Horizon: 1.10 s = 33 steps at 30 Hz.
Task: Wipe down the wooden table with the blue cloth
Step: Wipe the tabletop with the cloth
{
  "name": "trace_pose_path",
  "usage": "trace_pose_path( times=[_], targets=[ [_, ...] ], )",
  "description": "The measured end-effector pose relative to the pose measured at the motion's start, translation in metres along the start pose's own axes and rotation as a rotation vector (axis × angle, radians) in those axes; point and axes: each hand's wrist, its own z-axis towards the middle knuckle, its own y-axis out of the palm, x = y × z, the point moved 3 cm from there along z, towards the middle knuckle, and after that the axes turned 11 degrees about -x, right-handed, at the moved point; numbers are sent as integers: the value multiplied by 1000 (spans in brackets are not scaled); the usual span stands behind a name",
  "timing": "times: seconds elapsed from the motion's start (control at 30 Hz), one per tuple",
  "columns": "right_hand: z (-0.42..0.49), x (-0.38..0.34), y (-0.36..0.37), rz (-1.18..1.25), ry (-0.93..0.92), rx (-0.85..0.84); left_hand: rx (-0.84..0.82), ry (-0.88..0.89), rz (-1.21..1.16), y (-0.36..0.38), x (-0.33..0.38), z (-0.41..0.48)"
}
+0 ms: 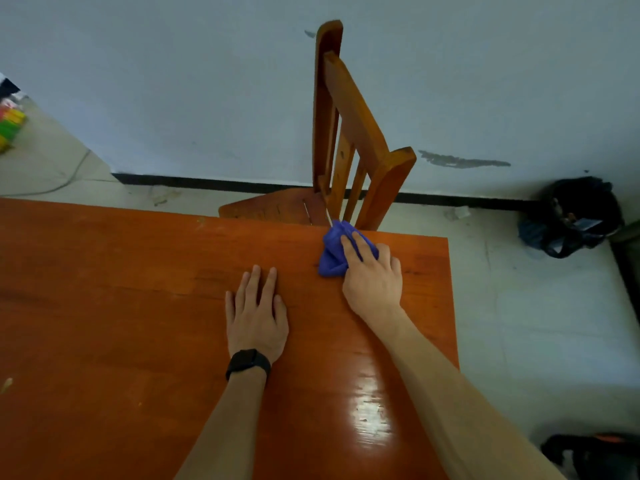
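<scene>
- We see the right hand (372,275) pressing the blue cloth (334,252) onto the wooden surface (121,306), near the far edge and close to the far right corner.
- The fingers (351,245) of this hand lie spread on top of the cloth and curl only a little; they push it down more than they pinch it (the cloth is bunched up, not flat).
- The left hand (256,315) rests flat on the surface, palm down, with the fingers straight and close together, and it holds nothing.
- On the left wrist we see a black watch (247,362).
- The two hands are near each other but apart.
- Behind the far edge stands a wooden chair (349,133), its seat just beside the surface.
- On the floor at the right lies a black bag (575,216), well apart from the surface.
</scene>
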Motion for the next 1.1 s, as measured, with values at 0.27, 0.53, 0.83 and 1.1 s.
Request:
trace_pose_path(
  times=[0.27, 0.53, 0.83, 1.1],
  targets=[
    [-86, 172, 2, 295, 701, -3, 25, 10, -15, 0, -2, 5],
    [-133, 18, 37, 134, 110, 270, 9, 34, -10, 0, -3, 1],
    [-158, 187, 22, 125, 518, 147, 17, 17, 5, 0, 0, 2],
    [-184, 16, 55, 126, -42, 216, 7, 50, -36, 2, 2, -5]
  ],
)
